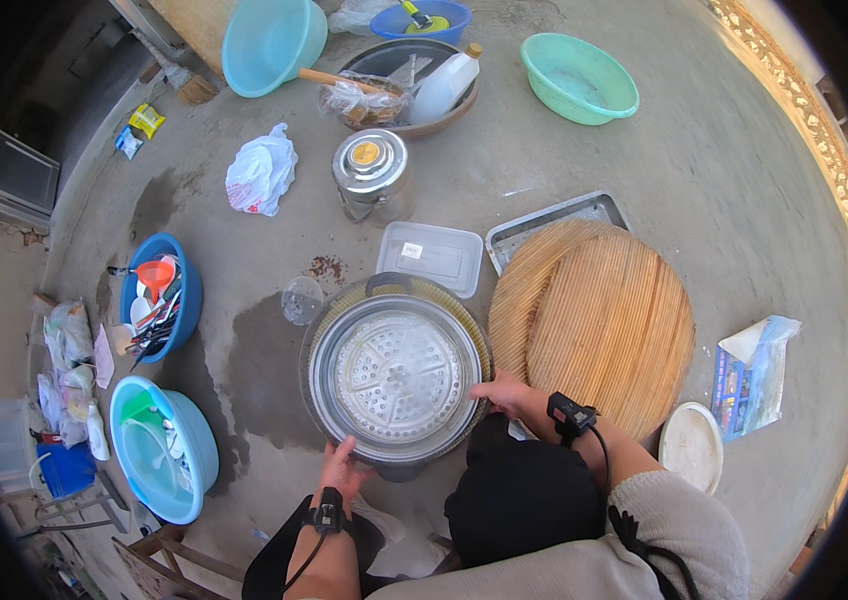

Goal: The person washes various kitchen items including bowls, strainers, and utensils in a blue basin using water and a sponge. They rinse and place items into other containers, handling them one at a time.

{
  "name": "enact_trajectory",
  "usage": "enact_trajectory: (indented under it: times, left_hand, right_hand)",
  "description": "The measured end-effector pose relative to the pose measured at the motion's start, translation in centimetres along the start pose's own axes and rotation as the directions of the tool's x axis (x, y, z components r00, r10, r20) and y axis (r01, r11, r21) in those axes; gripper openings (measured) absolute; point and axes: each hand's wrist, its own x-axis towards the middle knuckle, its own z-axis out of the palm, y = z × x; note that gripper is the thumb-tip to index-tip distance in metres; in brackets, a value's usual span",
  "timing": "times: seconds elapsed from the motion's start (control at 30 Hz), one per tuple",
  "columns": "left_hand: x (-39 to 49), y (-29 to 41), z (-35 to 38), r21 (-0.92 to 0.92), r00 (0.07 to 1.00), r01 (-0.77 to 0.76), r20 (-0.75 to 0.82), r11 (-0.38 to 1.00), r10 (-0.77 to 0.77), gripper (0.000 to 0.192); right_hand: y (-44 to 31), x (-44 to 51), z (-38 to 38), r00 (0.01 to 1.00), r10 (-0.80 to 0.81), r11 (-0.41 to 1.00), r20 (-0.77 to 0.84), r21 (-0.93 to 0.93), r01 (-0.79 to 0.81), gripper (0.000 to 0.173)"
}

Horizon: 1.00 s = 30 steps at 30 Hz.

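A round metal steamer (398, 379) with a perforated base sits in front of me. It rests within a wider dark-rimmed pan (388, 282) with a handle at its far and near sides. At the near-left rim of the steamer, my left hand (341, 470) holds on with the thumb over the edge. My right hand (505, 393) grips the rim from the right, its thumb on top and its other fingers hidden below. Touching or close to the pan's right side are overlapping round wooden lids (611, 330). A clear plastic lid (431, 255) lies just beyond the pan.
To the left stand a blue basin of utensils (196, 300) and a light-blue basin (206, 450). Beyond are a lidded metal pot (370, 161), a dark basin (461, 112) and a green basin (580, 79). A rectangular metal tray (555, 214) lies partly under the wooden lids.
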Motion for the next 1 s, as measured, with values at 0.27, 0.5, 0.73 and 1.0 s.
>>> enact_trajectory:
  times: [0.27, 0.5, 0.73, 1.0]
  left_hand:
    - [0.4, -0.3, -1.9, 0.016, 0.999, 0.021, 0.027, 1.000, -0.022, 0.059]
    - [1.2, -0.8, -2.9, -0.073, 0.998, 0.047, 0.040, 0.996, -0.044, 0.056]
    - [0.2, -0.1, -2.3, -0.012, 0.999, 0.035, 0.014, 0.999, -0.034, 0.058]
    - [-6.2, 3.9, 2.3, 0.018, 0.973, -0.198, 0.122, 0.980, 0.195, 0.063]
  right_hand:
    - [-0.6, -1.9, -0.1, 0.935, -0.084, 0.958, 0.345, 0.285, -0.019, 0.041]
    - [-0.6, -1.8, -0.8, 0.993, -0.061, 0.993, 0.102, 0.109, 0.049, 0.025]
    - [0.6, 0.2, 0.2, 0.976, -0.215, 0.957, 0.037, -0.193, 0.218, 0.038]
    - [-2.1, -3.1, 0.0, 0.923, -0.377, 0.924, 0.075, 0.096, 0.370, 0.035]
